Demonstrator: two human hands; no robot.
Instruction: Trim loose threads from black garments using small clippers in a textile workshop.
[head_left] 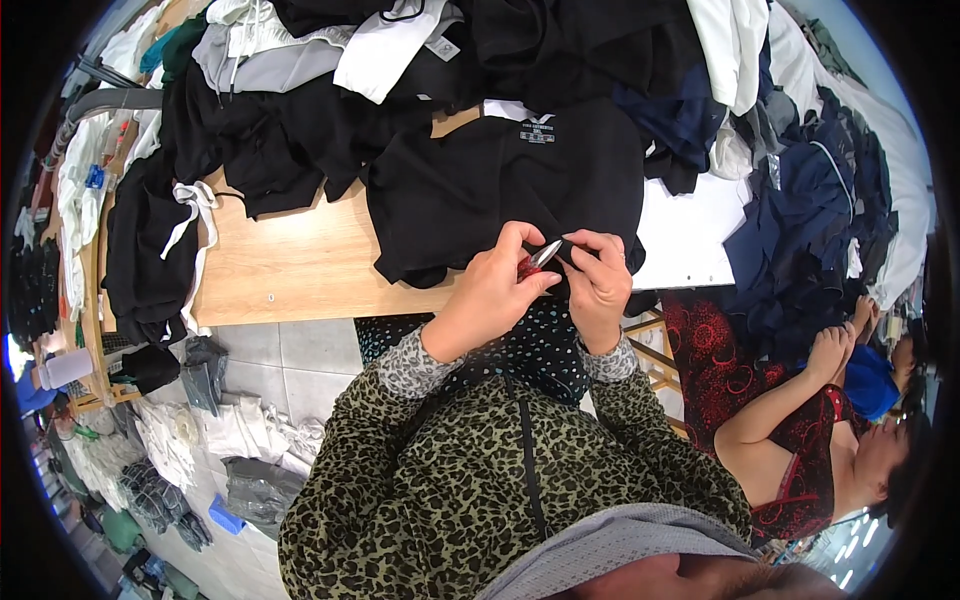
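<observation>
One black garment [592, 175] spreads beyond the pinching right hand [598, 282].

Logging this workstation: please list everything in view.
Wooden table: one, pale brown, centre
Soft fabric garment: one, black, table's near edge
Small metal snips: one, silver and red, left hand
Flat sheet: one, white, table's right end
Heaped fabric garments: uncounted, mostly black, table's far side
Garment with white ties: one, black, table's left
Loose fabric pile: uncounted, navy, right
Floor cloth: uncounted, white, lower left
Plastic-looking bundles: two or more, grey, left floor
Small object: one, blue, floor, lower left
Co-worker: one, red-and-black clothing, right
Leopard-print top: one, green and black, torso
Left hand: one, bare, on the snips
Right hand: one, bare, pinching the garment
</observation>
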